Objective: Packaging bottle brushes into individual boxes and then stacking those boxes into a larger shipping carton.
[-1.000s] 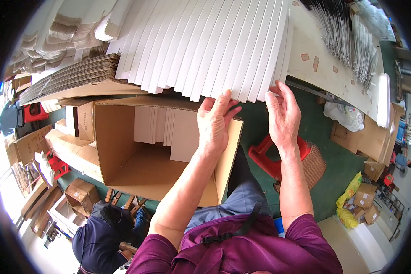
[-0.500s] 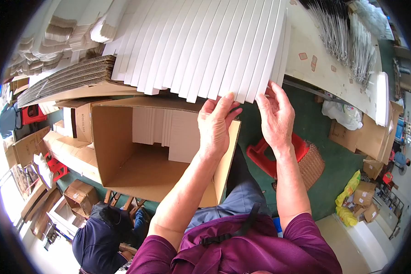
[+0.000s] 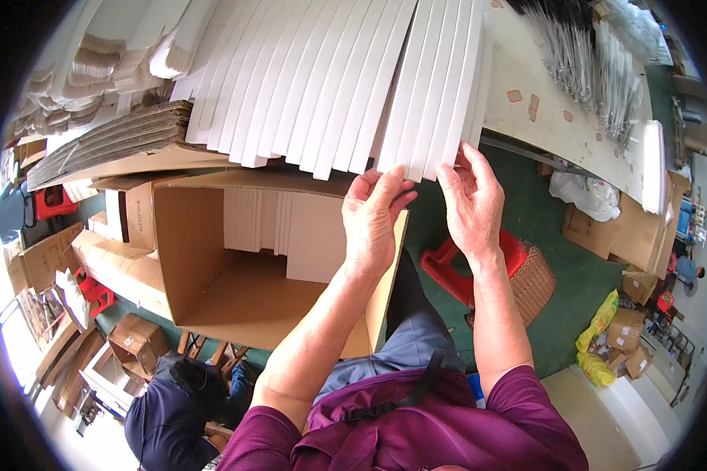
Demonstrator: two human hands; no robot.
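Observation:
Long, narrow white strips (image 3: pixel 314 102), box-like at their ends, lie side by side across the table. My left hand (image 3: pixel 371 224) pinches the near ends of a small group at the right of the row, thumb on top and fingers curled below. At the right side of that same group (image 3: pixel 428 118), my right hand (image 3: pixel 473 206) closes on the ends between thumb and fingers. A thin dark gap separates these strips from those to their left. Just below the row, a large open cardboard box (image 3: pixel 212 290) holds white pieces (image 3: pixel 310 235) along its far side.
Flattened cardboard sheets (image 3: pixel 110 149) are stacked at the left. Thin clear rods or strips (image 3: pixel 613 86) lie on the right part of the table (image 3: pixel 526 133). A red stool (image 3: pixel 448 271) stands on the green floor. Another person (image 3: pixel 169 416) is bent over at lower left.
A gap has opened between the gripped group of strips and the rest of the row. Both hands keep nearly the same hold, and the whole view has shifted slightly.

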